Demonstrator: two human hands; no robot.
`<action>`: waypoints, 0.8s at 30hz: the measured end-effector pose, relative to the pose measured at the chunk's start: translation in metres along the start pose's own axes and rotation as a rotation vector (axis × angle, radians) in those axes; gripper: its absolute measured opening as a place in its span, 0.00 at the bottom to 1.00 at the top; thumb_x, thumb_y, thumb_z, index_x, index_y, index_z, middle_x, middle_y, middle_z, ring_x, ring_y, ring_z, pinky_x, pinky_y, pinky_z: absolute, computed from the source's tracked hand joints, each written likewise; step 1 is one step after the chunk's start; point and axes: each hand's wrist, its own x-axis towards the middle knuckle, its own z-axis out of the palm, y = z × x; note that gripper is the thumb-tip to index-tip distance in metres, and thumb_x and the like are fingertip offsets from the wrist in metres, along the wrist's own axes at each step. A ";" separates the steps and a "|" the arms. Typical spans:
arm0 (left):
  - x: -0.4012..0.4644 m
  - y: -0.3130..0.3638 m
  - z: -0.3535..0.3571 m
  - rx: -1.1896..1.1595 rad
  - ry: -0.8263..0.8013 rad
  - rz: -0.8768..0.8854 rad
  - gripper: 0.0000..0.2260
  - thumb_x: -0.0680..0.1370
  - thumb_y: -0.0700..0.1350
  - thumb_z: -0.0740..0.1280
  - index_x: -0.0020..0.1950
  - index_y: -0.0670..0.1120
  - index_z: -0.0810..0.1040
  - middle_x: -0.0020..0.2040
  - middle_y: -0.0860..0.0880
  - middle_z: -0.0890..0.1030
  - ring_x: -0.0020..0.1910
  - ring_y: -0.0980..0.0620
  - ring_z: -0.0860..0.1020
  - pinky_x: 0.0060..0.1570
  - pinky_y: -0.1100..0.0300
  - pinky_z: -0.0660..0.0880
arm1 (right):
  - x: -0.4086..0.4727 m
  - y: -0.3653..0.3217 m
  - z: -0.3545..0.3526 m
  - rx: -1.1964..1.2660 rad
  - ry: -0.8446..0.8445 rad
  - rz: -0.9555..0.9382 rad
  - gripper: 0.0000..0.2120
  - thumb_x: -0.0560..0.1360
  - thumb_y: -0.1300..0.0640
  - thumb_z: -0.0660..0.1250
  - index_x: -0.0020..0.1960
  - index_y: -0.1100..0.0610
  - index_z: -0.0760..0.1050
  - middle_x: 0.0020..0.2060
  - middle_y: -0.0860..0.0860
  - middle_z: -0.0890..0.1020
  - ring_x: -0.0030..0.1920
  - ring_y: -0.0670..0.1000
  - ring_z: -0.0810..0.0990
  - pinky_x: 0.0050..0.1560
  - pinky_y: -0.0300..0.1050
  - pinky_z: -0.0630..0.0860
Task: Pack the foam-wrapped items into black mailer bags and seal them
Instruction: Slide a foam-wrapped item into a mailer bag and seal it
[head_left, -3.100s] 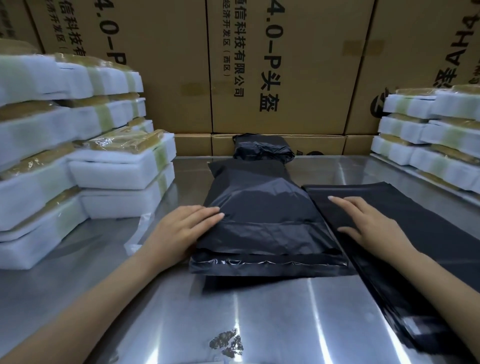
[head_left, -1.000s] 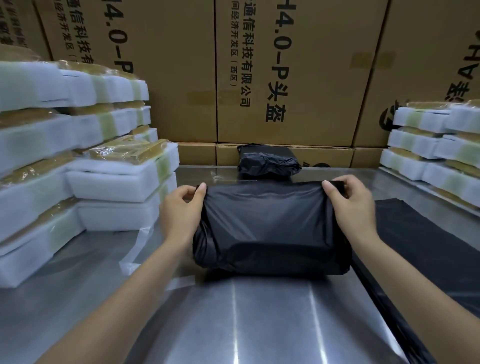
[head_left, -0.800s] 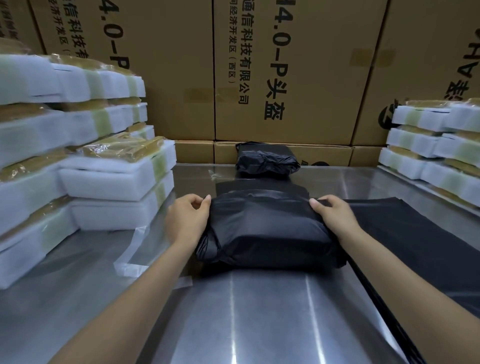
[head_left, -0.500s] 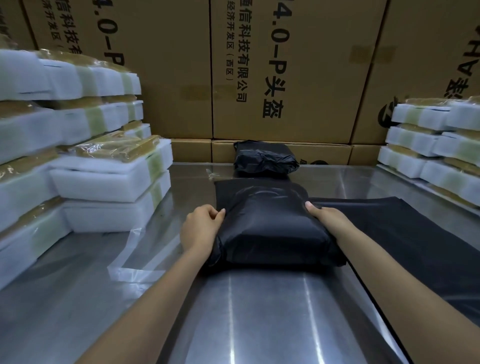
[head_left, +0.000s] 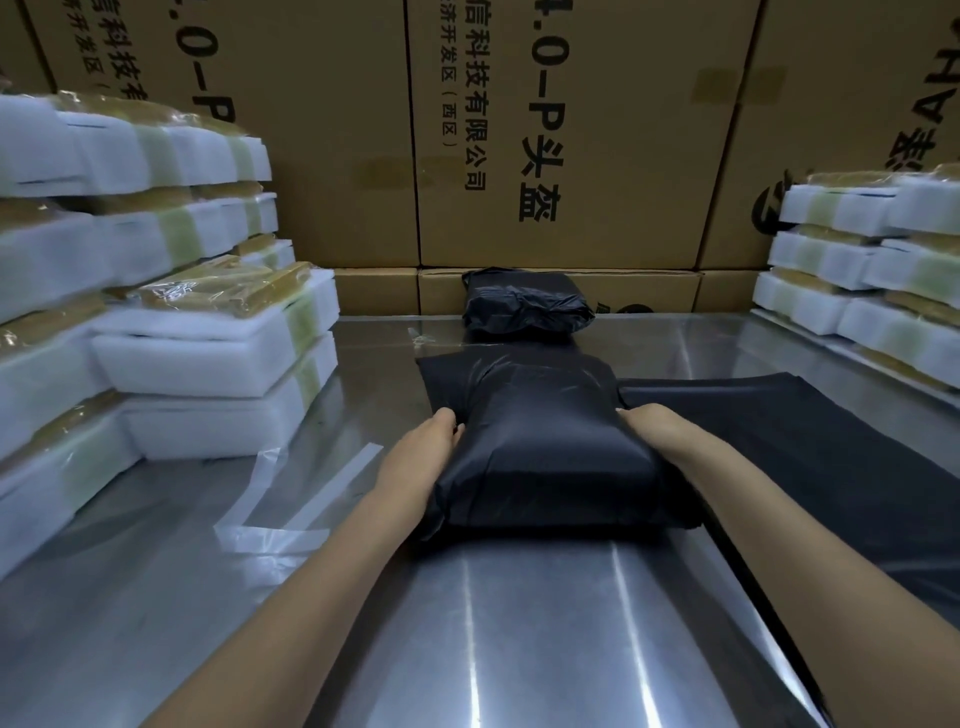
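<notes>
Folded the bag over; now I press it flat.
My left hand (head_left: 426, 447) and right hand (head_left: 655, 427) grip the packed mailer (head_left: 540, 447) sides, seal nearly done.

A packing warehouse: printed cardboard cartons (head_left: 571, 130) wall off the frame's top, foam-wrapped stacks (head_left: 130, 291) flanking a steel table (head_left: 519, 649).

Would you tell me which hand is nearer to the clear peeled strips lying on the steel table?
Left. The left hand holds the packed mailer's left edge, just right of the clear strips. The right hand is across the mailer, beside the flat black bags.
</notes>
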 end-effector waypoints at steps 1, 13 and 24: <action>0.000 0.000 -0.001 0.054 -0.051 -0.008 0.12 0.81 0.45 0.52 0.37 0.47 0.58 0.39 0.48 0.68 0.43 0.47 0.67 0.46 0.53 0.63 | -0.003 0.001 -0.001 -0.060 -0.021 -0.017 0.19 0.84 0.55 0.53 0.62 0.68 0.74 0.55 0.61 0.78 0.50 0.55 0.73 0.48 0.43 0.65; -0.038 0.026 -0.049 1.320 -0.358 0.021 0.21 0.79 0.55 0.59 0.71 0.51 0.66 0.66 0.48 0.72 0.64 0.45 0.71 0.59 0.51 0.69 | -0.043 -0.021 -0.020 -0.896 0.250 -0.065 0.18 0.82 0.46 0.55 0.61 0.56 0.73 0.59 0.55 0.77 0.57 0.58 0.76 0.45 0.46 0.68; 0.023 0.030 0.004 -0.352 0.058 0.061 0.31 0.77 0.68 0.51 0.77 0.60 0.45 0.78 0.51 0.38 0.76 0.47 0.37 0.70 0.39 0.37 | 0.003 -0.016 0.013 0.290 0.123 -0.260 0.36 0.74 0.35 0.62 0.77 0.43 0.54 0.78 0.50 0.46 0.78 0.53 0.45 0.73 0.57 0.51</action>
